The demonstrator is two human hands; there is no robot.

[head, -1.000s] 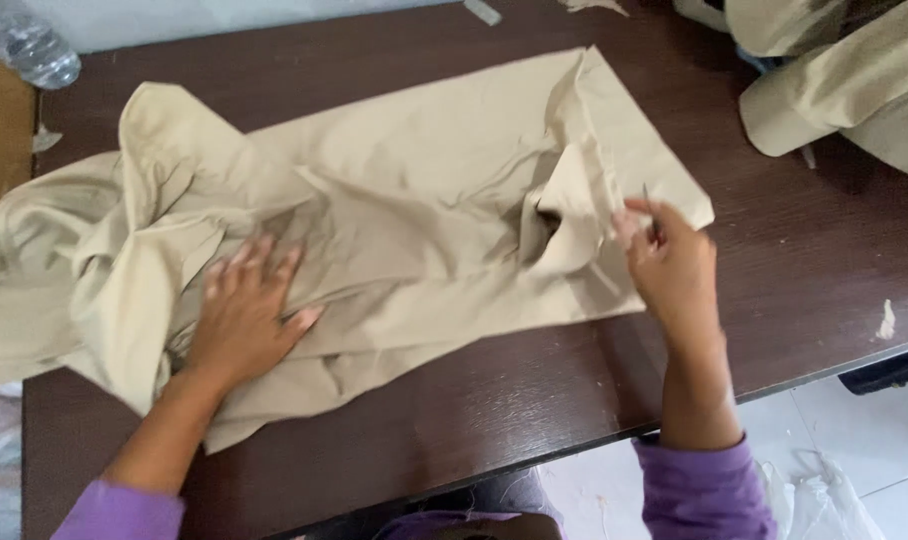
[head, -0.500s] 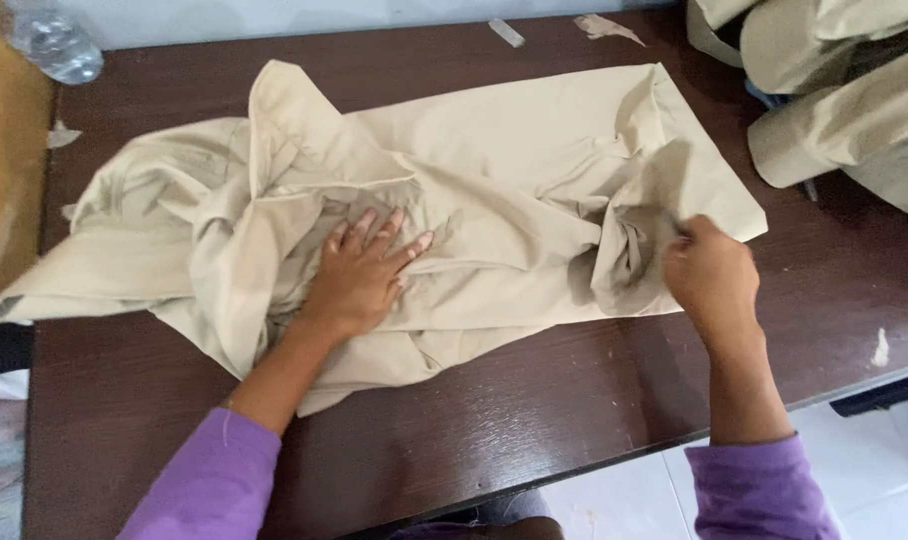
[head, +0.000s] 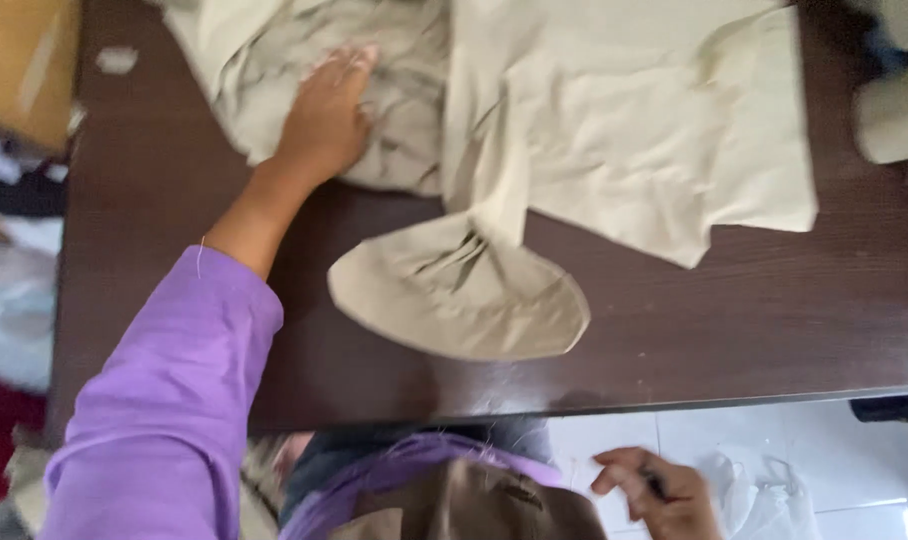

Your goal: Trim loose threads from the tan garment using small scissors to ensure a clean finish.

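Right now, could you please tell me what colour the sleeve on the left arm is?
Purple sleeve, clearest in the head view.

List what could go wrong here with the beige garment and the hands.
1. Only the left hand presses the beige garment; its curved pocket piece lies close to the edge of the dark table and might slide off.
2. The right hand is down below the table edge, holding something small and dark, so the cloth may bunch unevenly.

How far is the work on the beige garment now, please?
Done: the beige garment lies mostly spread flat on the dark table, one rounded pocket piece turned out. In hand: the left hand presses its crumpled part. Left: those wrinkles; the right hand is off the table, near the lap.
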